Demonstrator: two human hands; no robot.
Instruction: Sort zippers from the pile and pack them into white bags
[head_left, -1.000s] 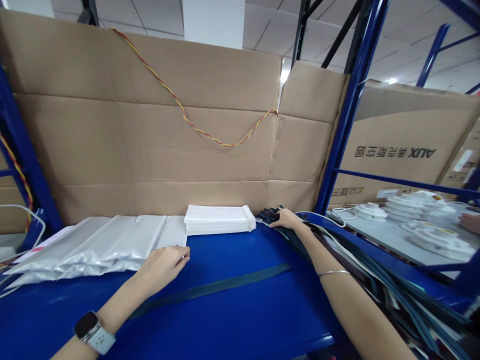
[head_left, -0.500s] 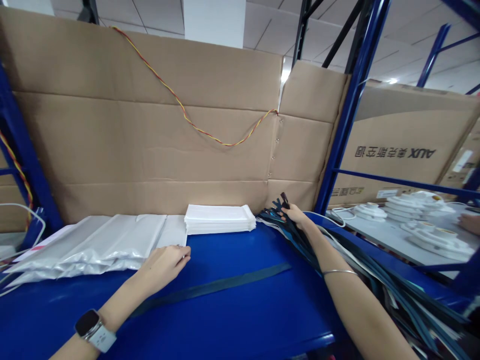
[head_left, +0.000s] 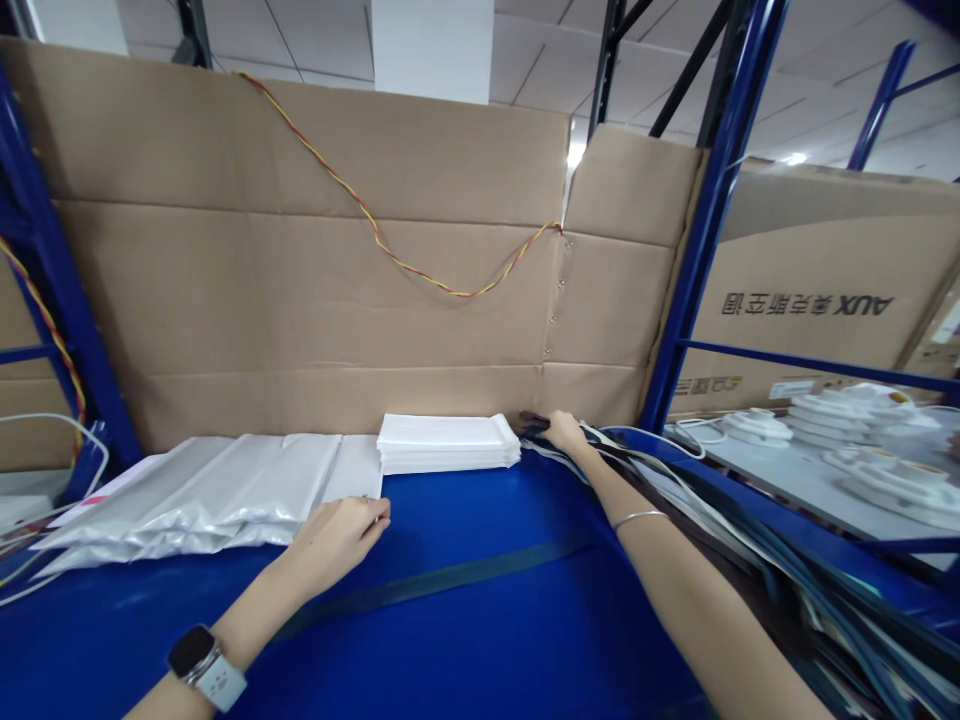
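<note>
My right hand (head_left: 566, 432) is closed round the far end of a bundle of long, narrow fabric strips (head_left: 739, 530), dark blue, black, brown and white. Dark brown ends (head_left: 534, 421) stick out past its fingers. The bundle runs toward me along the right edge. My left hand (head_left: 341, 535) hovers over the blue surface with its fingers curled together; whatever is in them, if anything, is hidden. Below and between the hands, a single dark green strip (head_left: 450, 575) lies flat. A stack of white folded pieces (head_left: 448, 440) sits at the back, left of my right hand.
White plastic-wrapped packets (head_left: 217, 490) lie at the left on the blue surface (head_left: 480, 640). A cardboard wall (head_left: 405, 320) stands behind, with a red-yellow twisted wire (head_left: 390, 255) hanging on it. Blue rack posts (head_left: 694, 260) flank the place. White round parts (head_left: 847, 420) sit on a table to the right.
My right hand has moved left and slightly down at the bundle's end, and brown ends now show by its fingers. My left hand keeps its curled shape, hardly shifted.
</note>
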